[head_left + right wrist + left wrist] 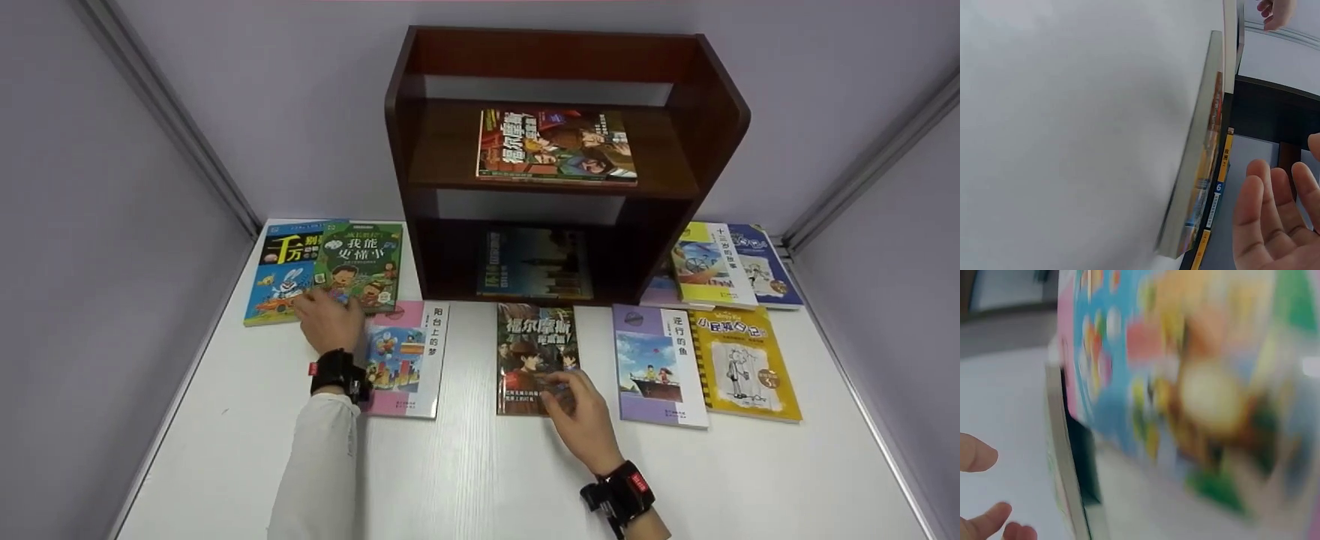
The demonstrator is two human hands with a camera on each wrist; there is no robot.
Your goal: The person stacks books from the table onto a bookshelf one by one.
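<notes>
In the head view my left hand (pixel 328 309) lies flat at the lower edge of a green picture book (pixel 361 259), which overlaps a blue and yellow rabbit book (pixel 279 279). Its fingers (pixel 976 453) show at the left edge of the left wrist view, beside a blurred colourful cover (pixel 1185 382). My right hand (pixel 564 390) rests with its fingertips on the lower right corner of a dark detective book (pixel 534 346) in the middle of the white table (pixel 480 472). The right wrist view shows that hand (pixel 1275 214) open-palmed, next to the book's edge (pixel 1196 169).
A dark wooden shelf (pixel 697 105) stands at the back, with one book (pixel 555 144) on its upper board and another (pixel 534 264) below. Pink (pixel 411 360), purple (pixel 660 366) and yellow (pixel 744 361) books lie on the table. Two more (pixel 712 264) sit at right. Walls close both sides.
</notes>
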